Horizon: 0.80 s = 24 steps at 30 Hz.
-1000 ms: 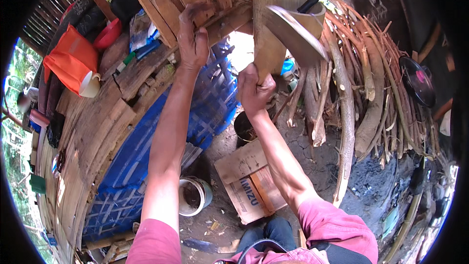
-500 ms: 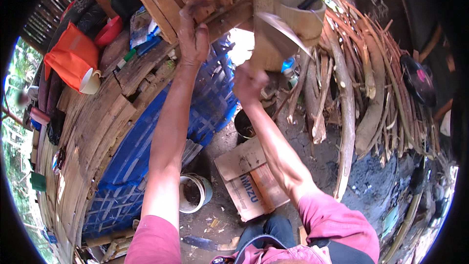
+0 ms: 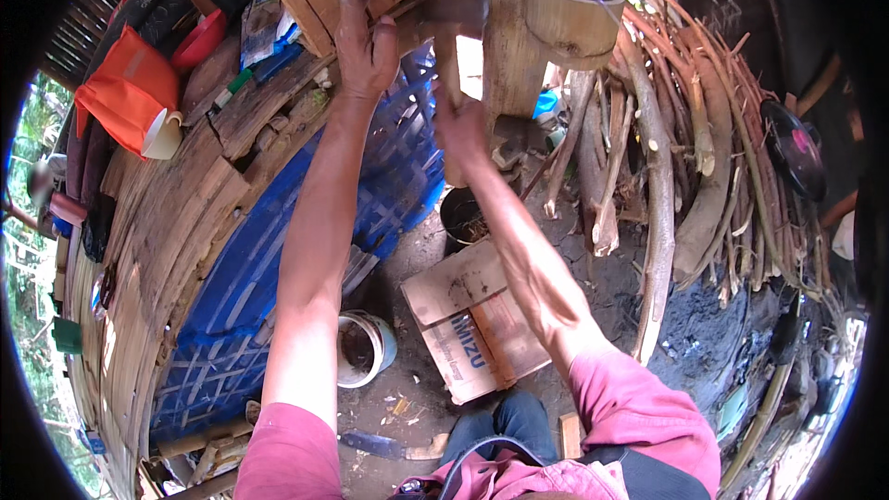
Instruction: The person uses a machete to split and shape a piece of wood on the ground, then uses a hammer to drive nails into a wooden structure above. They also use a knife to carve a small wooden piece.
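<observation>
At the top of the view, my left hand grips the wooden frame, its fingers wrapped over a plank and its thumb toward me. My right hand is closed round the wooden handle of a hatchet. The hatchet's head is smeared by motion and lies against or very near the wood right of my left hand; whether it touches I cannot tell. Just right of it stands an upright wooden post, with a bamboo holder fixed on it and a black handle sticking out.
A bundle of sticks leans at the right. On the floor are a cardboard box, a white bucket, a dark pot and a knife. Blue woven sheeting hangs below a plank ledge bearing an orange bag.
My right hand has swung the hatchet leftward; its head has gone from in front of the post to the wood near my left hand. My left hand keeps its hold.
</observation>
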### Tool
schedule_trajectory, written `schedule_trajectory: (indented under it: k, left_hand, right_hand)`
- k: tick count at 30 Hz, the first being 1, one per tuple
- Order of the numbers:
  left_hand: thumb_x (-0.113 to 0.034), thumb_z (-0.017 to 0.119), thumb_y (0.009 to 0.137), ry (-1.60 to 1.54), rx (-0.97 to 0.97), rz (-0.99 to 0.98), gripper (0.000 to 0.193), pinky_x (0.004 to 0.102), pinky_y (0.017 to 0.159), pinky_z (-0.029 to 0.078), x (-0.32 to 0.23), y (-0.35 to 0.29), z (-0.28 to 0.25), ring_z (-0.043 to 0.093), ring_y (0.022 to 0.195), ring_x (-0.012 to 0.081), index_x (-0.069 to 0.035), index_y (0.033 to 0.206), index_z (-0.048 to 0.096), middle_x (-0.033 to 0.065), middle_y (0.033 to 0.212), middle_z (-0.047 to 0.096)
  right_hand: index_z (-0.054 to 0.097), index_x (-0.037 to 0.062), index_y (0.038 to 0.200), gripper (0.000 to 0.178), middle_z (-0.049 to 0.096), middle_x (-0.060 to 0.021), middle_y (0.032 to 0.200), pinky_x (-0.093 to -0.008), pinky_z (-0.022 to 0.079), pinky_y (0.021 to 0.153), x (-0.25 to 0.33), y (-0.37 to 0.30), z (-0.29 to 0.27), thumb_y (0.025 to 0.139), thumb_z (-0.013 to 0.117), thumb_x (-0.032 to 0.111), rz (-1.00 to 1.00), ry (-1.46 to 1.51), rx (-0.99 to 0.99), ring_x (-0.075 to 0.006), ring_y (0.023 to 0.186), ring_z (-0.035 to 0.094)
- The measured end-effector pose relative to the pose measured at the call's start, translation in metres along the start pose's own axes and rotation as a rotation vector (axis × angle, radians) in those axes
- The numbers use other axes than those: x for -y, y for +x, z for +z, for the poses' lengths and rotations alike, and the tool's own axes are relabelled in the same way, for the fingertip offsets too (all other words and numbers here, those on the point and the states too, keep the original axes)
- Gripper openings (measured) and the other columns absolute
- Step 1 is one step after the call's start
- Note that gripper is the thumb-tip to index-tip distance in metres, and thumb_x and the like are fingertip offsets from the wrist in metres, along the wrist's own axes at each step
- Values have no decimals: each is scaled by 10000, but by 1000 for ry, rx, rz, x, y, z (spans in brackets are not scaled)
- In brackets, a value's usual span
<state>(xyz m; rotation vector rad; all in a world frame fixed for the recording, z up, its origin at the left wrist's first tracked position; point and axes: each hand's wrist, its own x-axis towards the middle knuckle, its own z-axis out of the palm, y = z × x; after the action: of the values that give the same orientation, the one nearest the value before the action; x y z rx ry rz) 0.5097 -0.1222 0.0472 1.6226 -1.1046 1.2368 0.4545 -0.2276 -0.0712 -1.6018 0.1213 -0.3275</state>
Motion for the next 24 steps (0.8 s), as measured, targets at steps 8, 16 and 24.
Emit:
schedule_trajectory:
  k: [8, 16, 24]
  left_hand:
    - [-77, 435, 763, 72, 9, 27, 424, 367, 935, 415, 6, 7, 2, 559, 1048, 286, -10, 1177, 502, 161, 1102, 588]
    - [-178, 603, 853, -254, 72, -242, 506, 350, 923, 422, -22, -42, -12, 535, 1072, 238, 33, 1275, 423, 151, 1172, 551]
    - [-80, 557, 879, 494, 144, -880, 113, 296, 688, 485, -228, -177, -202, 591, 746, 135, -19, 949, 621, 46, 816, 641]
  right_hand:
    - [523, 10, 673, 450, 494, -48, 499, -329, 374, 428, -10, 5, -1, 915, 557, 387, -106, 100, 23, -158, 441, 492]
    - [527, 35, 643, 468, 544, -80, 530, -322, 433, 428, 8, -59, -26, 901, 544, 426, 66, 177, 110, -168, 441, 543]
    - [537, 29, 774, 307, 496, -34, 554, -267, 403, 392, -7, -200, -66, 858, 654, 300, 346, 294, 196, -127, 429, 501]
